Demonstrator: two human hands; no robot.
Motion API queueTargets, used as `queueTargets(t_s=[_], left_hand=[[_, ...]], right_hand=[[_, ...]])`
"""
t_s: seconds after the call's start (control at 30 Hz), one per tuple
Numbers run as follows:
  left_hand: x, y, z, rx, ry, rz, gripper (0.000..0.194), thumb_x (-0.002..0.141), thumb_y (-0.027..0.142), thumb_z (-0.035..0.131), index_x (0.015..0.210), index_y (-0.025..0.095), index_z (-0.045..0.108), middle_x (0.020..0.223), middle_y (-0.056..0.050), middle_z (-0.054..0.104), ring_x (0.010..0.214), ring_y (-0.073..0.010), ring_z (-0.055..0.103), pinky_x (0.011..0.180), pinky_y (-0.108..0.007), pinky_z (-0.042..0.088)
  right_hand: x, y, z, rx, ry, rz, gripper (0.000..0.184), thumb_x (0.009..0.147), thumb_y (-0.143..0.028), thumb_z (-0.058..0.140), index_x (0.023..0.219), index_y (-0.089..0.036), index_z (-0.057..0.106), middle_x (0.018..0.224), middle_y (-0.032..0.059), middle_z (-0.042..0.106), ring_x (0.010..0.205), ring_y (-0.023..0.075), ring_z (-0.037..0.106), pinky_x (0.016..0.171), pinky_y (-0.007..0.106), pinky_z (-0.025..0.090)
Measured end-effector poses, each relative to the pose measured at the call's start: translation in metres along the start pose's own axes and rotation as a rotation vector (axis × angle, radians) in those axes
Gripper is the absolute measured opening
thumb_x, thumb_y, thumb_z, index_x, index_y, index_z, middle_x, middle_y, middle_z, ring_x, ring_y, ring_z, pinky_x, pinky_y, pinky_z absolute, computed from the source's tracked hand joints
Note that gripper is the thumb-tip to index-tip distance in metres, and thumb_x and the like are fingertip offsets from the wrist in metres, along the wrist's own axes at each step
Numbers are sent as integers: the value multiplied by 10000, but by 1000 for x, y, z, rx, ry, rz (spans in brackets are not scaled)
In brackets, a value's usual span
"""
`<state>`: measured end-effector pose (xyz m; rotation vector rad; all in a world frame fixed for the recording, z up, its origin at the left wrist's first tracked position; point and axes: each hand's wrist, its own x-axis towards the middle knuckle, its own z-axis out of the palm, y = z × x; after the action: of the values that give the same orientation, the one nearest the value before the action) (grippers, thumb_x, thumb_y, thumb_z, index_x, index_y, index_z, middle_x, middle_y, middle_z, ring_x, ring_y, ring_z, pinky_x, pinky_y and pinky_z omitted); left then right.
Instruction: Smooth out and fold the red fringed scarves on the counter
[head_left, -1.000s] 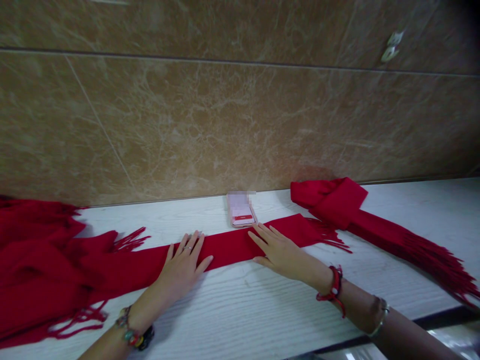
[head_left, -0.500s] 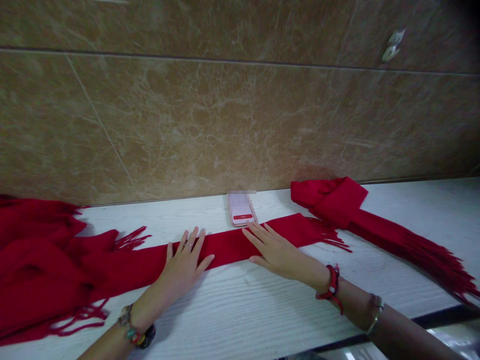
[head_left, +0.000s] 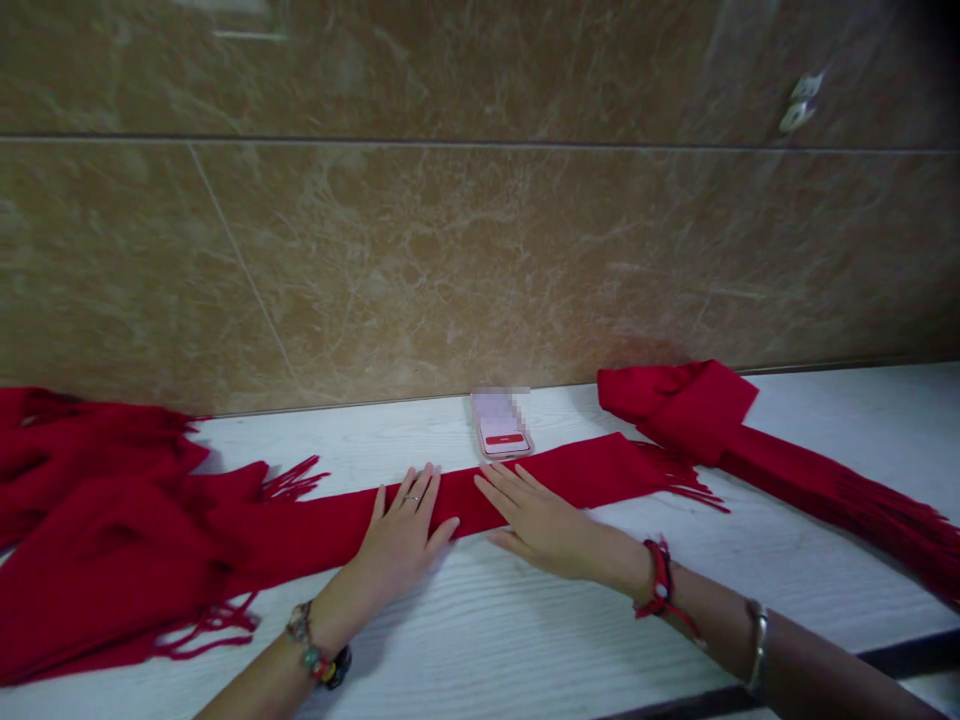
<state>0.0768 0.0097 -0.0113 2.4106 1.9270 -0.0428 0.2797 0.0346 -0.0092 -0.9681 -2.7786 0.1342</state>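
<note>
A long red fringed scarf [head_left: 322, 538] lies in a narrow flat strip across the white wood-grain surface [head_left: 480, 640]. My left hand [head_left: 405, 535] rests palm down on the strip, fingers spread and thumb out to the right. To its right, my right hand [head_left: 536, 520] also lies flat on the scarf, fingers stretched toward the far edge. A short stretch of red cloth shows between the two hands. The strip's fringe [head_left: 686, 475] spreads out at the right end.
Heaped red cloth with fringe [head_left: 97, 540] fills the left. A second red scarf [head_left: 690, 410], folded over itself, lies at the right. Behind the strip, a phone [head_left: 501, 425] with a lit screen lies near the brown marble wall [head_left: 450, 270]. White hooks [head_left: 801, 102] are on the wall.
My right hand has shifted slightly left along the scarf, closing the gap to my left hand. The whole view has moved a little, so the scene sits further right. Both hands stay flat.
</note>
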Motion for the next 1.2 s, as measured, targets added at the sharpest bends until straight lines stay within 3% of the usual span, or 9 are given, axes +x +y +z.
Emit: queueTargets(t_s=[0.13,0.23,0.53,0.7,0.8,0.9,1.0,1.1,1.2], left_hand=[[-2,-13,1,14,-8,-55,548,893,375,203,1377,118,224,1447,-108,159,1325,-280,132,1009,-541,217],[-1,-24,0,9,-33,-95,577,886,413,210,1381,118,210,1447,-114,150,1320,-295,139,1005,-526,234],[0,-29,0,-6,-53,-105,623,878,458,210,1384,94,198,1450,-119,125,1321,-307,118,1016,-519,218],[3,-34,4,7,-36,-84,625,869,460,217,1380,101,216,1442,-130,152,1315,-314,152,999,-529,245],[3,-35,5,12,-24,-89,626,865,462,221,1376,102,231,1440,-135,163,1313,-314,159,997,-524,250],[5,-37,5,10,-12,-73,622,862,460,229,1370,100,251,1442,-135,165,1315,-317,151,1000,-531,233],[7,-42,4,-24,-28,-66,642,853,492,250,1382,129,217,1451,-125,145,1320,-316,128,1004,-544,208],[7,-46,2,-45,-58,-64,656,848,526,257,1392,168,183,1459,-114,128,1324,-314,104,1018,-530,183],[7,-47,1,-46,-74,-56,654,851,538,257,1394,183,173,1462,-113,125,1324,-317,100,1019,-532,174]], right_hand=[[29,-21,11,29,5,-70,571,907,-411,308,1365,-75,258,1420,146,244,1320,219,141,1075,408,166],[30,-18,15,21,-63,-74,576,908,-446,280,1366,-96,267,1419,128,255,1317,221,151,1074,411,156],[-35,50,0,-215,-108,179,634,877,-521,309,1351,-101,305,1392,171,292,1293,282,217,1028,498,221],[-70,94,-4,-305,-45,288,595,890,-513,263,1346,-135,321,1379,162,330,1285,291,235,995,538,251],[-83,104,-11,-322,-15,370,595,892,-499,271,1337,-110,333,1364,192,343,1280,303,242,981,535,275],[-75,79,-22,-289,40,357,605,886,-482,309,1341,-82,316,1369,208,323,1289,299,221,1000,530,249],[-47,28,-25,-156,5,212,597,875,-434,378,1353,-87,293,1398,166,287,1306,241,193,1042,438,232],[-20,-17,-14,-37,-57,77,604,874,-419,392,1362,-87,266,1412,141,268,1311,215,183,1055,411,215],[-8,-35,3,-18,-50,69,563,891,-410,354,1361,-111,277,1413,128,273,1308,242,186,1044,462,215]])
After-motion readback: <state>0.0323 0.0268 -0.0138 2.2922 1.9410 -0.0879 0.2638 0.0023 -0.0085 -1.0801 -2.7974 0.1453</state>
